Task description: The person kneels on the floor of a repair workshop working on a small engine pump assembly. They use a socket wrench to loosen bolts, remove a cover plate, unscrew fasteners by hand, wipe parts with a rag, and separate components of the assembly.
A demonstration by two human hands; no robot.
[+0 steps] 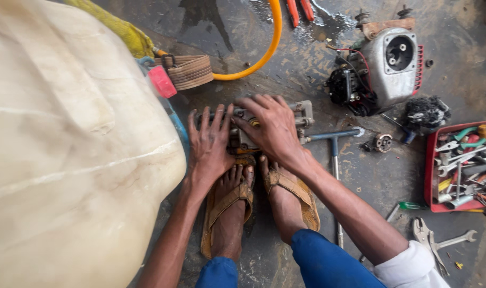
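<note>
Head view: 2 hands, left hand (210,143) and right hand (272,128), press spread-fingered on 1 metal pump block (301,114) on the floor, before 2 sandalled feet; 1 engine (387,66) and 1 red tool tray (431,170) crowd the right edge.

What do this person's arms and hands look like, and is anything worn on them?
Both hands are bare: the left hand and the right hand show no gloves, rings, watch or bands. The fingers look smudged with dark grime. The left forearm is uncovered as far as the picture's edge. On the right arm a white sleeve sits bunched up near the elbow, leaving the forearm bare.
</note>
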